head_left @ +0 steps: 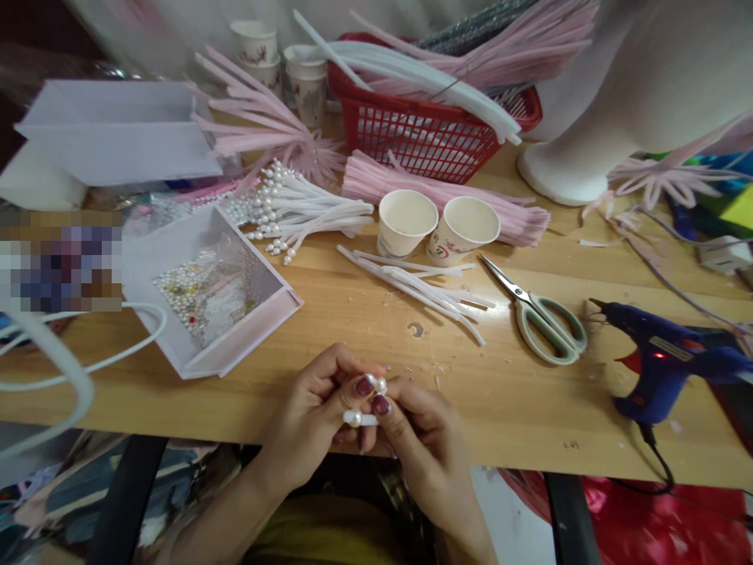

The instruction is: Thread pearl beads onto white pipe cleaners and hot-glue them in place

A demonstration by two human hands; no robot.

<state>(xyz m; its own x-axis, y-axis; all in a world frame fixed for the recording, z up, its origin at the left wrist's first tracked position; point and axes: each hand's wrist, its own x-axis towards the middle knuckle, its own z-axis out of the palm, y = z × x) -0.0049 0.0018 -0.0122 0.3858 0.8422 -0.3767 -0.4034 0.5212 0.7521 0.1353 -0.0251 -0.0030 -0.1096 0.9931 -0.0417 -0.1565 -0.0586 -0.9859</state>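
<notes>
My left hand (318, 416) and my right hand (420, 439) meet at the table's front edge, fingers closed in a pinch. Between them is a short white pearl-tipped stem (369, 420), with one pearl bead (355, 418) at its left end. Two more pearls (380, 384) show between the thumbs and fingertips. The fingers cover the rest of what is held. Beyond the hands lie several loose white stems (420, 290), and farther back a bunch of white stems (318, 205) tipped with pearls.
Left stands a white box (271, 314) of beads. Behind the loose stems are two paper cups (405, 224), a pink stem bundle (447, 200) and a red basket (412, 141). Scissors (544, 322) and a blue glue gun (652, 357), its red light lit, lie right.
</notes>
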